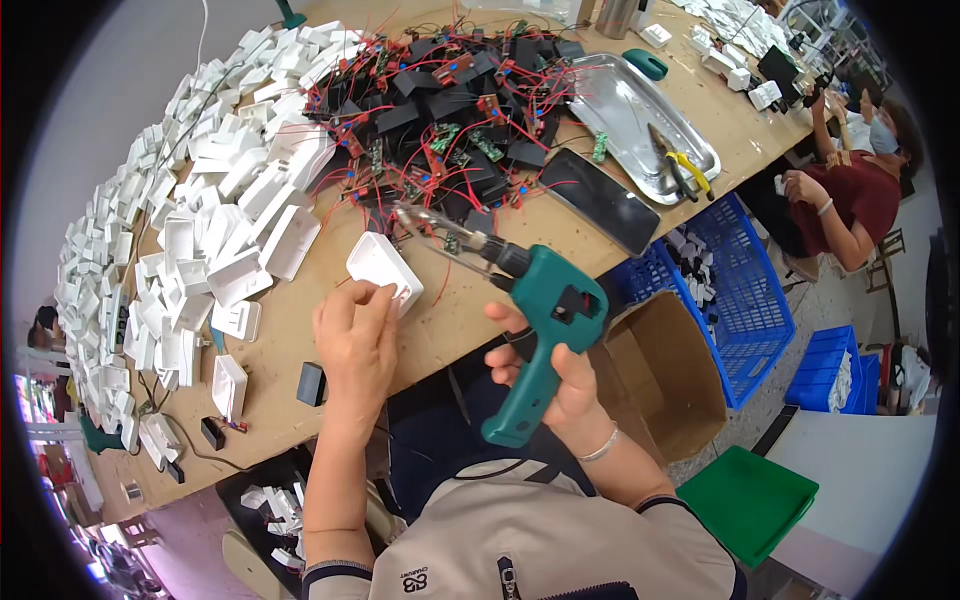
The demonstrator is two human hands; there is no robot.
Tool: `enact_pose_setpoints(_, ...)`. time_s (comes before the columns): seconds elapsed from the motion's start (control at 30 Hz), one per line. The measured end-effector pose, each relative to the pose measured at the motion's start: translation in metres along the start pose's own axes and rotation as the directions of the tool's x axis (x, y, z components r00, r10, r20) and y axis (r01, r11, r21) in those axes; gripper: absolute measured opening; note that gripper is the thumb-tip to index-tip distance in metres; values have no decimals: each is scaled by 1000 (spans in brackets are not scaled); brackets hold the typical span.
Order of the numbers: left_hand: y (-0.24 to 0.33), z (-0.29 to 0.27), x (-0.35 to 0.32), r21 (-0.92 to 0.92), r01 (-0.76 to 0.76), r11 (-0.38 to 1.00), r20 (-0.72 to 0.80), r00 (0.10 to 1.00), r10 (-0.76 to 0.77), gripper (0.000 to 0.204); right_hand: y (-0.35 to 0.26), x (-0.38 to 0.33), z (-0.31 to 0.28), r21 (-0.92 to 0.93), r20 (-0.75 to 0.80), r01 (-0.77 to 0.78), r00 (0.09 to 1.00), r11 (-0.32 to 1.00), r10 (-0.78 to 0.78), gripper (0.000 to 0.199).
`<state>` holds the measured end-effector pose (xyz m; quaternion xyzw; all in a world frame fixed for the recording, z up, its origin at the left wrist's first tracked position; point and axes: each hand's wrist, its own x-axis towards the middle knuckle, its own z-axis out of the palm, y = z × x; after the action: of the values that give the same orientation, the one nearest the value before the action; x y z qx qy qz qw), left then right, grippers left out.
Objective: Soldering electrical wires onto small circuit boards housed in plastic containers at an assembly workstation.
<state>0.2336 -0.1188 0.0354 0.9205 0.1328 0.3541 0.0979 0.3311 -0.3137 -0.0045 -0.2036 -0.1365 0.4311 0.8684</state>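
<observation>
My right hand (570, 390) is wrapped round the handle of a green soldering gun (547, 310). The gun's metal tip points to the far left, above the table and beyond the white case. My left hand (355, 345) is closed, thumb and fingers pinched at the near edge of an open white plastic case (384, 262). What lies inside the case under the fingertips is too small to make out. Left of that hand sits a small dark grey block (311, 384), and farther left another white case (229, 388) lies apart.
White cases (215, 200) pile up along the left. Black boxes and circuit boards with red wires (440, 110) heap at the back. A metal tray (640, 110) holds yellow-handled pliers (690, 172), beside a black phone-like slab (600, 200). A cardboard box (665, 370) stands at right; a co-worker (850, 200) sits beyond.
</observation>
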Motion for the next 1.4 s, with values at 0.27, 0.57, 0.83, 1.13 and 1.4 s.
enact_pose_setpoints(0.27, -57, -1, 25, -205, 28, 978, 66, 998, -15, 9, 52, 26, 32, 26, -42, -33, 999, 999, 34, 77)
enact_pose_setpoints(0.57, -78, 11, 22, -569, 272, 776, 293, 949, -118, 16, 56, 45, 31, -132, -28, -23, 999, 991, 20, 82)
enact_pose_setpoints(0.83, -59, -10, -5, -215, 210, 954, -29, 975, -221, 13, 42, 69, 22, -271, 42, 53, 998, 961, -44, 75)
enact_pose_setpoints(1.13, -51, -1, -16, -387, 98, 917, 23, 995, -97, 15, 52, 57, 33, -359, 58, -3, 998, 933, 26, 77)
enact_pose_setpoints(1.4, -52, 2, -17, -369, 90, 925, 94, 994, -60, 23, 58, 61, 30, -349, 25, -24, 999, 937, 35, 79)
